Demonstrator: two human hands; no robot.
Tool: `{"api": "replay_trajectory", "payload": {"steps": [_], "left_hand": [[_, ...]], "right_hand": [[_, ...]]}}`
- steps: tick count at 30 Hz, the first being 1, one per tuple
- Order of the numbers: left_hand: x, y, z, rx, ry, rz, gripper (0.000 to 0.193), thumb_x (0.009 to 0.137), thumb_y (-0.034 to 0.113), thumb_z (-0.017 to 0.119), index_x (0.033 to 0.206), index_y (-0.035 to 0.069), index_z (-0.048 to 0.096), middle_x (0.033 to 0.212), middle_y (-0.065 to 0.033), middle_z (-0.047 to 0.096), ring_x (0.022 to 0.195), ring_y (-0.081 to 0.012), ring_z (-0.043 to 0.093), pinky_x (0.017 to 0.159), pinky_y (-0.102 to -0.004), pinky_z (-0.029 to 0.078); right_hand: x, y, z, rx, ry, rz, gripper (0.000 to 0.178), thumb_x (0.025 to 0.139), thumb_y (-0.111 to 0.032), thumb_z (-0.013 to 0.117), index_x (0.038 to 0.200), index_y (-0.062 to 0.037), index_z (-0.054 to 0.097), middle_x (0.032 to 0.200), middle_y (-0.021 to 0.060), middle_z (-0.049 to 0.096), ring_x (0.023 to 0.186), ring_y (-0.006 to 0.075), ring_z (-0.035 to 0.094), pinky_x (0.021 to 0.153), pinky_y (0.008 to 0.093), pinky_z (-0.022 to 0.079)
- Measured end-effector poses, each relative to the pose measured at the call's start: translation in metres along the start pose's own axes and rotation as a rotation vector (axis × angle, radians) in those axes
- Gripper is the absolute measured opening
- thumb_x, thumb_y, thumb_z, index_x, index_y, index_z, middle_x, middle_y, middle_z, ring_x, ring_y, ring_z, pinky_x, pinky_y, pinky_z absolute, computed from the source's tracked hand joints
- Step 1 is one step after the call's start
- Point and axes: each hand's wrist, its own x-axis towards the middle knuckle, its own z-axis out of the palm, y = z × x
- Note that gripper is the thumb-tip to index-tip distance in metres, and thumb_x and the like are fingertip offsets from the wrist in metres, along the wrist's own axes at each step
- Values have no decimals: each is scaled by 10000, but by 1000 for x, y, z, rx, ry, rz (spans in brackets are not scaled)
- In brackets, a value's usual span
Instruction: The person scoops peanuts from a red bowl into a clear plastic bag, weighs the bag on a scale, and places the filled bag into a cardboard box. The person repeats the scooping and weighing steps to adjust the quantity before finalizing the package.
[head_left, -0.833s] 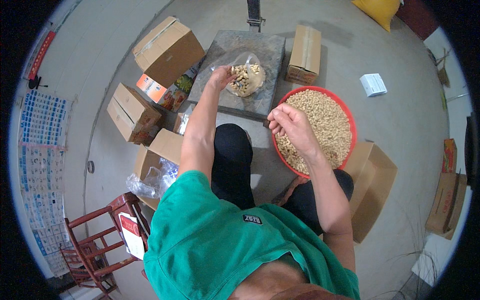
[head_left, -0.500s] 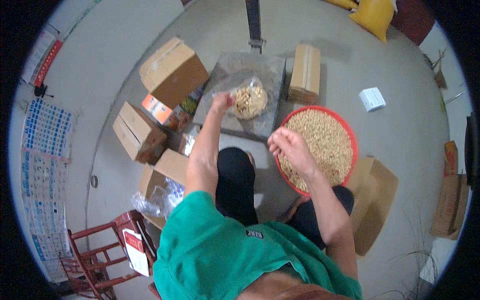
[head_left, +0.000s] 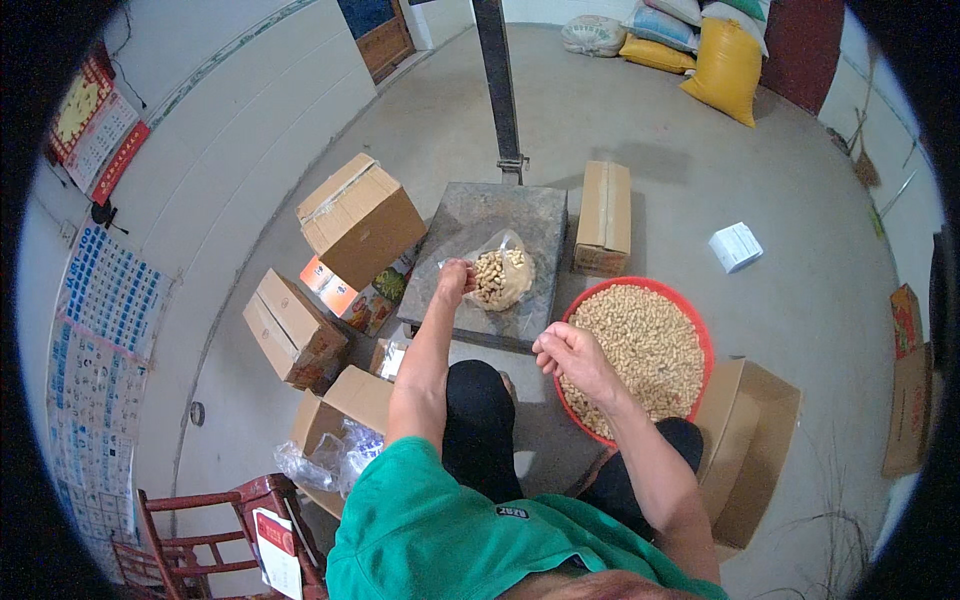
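Observation:
On the dark platform of a floor scale (head_left: pixel 440 225) sits a clear plastic bag (head_left: pixel 515 250), partly filled with unshelled peanuts (head_left: pixel 490 272). My left hand (head_left: pixel 457 278) pinches the bag's left edge. At the near-left rim of a red basin (head_left: pixel 706 345), my right hand (head_left: pixel 575 358) hangs in the air with its fingers curled together. Whatever those fingers hold, if anything, is hidden. A large heap of unshelled peanuts (head_left: pixel 640 345) fills the basin.
Cardboard boxes (head_left: pixel 360 220) stand left of the scale, and one (head_left: pixel 604 215) to its right. An open box (head_left: pixel 350 400) with plastic bags (head_left: pixel 335 455) lies by my left knee. An open carton (head_left: pixel 750 440) sits near the basin. The scale's post (head_left: pixel 497 90) rises behind.
The head view has tilted up, so everything sits lower in the picture. My left hand stays at the bag; my right hand stays curled by the basin rim.

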Motion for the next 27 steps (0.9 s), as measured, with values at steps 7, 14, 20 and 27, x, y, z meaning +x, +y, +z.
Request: {"api": "replay_trajectory", "payload": {"steps": [7,14,20,27], "left_hand": [[9,-9,-3,27,-31,19,220,880,144,392,1010,51,544,692,-47,561,544,-143,533,507,-304,490],[1,9,-7,86,50,285,331,894,235,417,654,55,555,577,-70,531,516,-186,513,463,-350,411],[-83,89,49,97,-274,412,202,899,261,512,868,68,562,694,-18,558,574,-114,504,526,-259,419],[-103,92,95,495,-486,568,365,915,307,550,1150,28,540,906,-66,632,844,-158,589,721,-297,486]], "right_hand": [[-2,-1,2,14,0,-14,239,933,-174,498,810,6,595,699,24,573,629,78,536,594,228,462],[-3,-7,2,-2,4,-25,230,934,-169,495,817,3,592,702,26,575,625,75,532,598,228,461],[0,4,0,-77,-35,-27,224,925,-185,508,828,-3,595,697,2,577,646,67,529,613,230,452],[0,9,11,-22,-121,-25,214,921,-161,502,800,-1,574,675,7,584,632,81,550,583,250,443]]}}
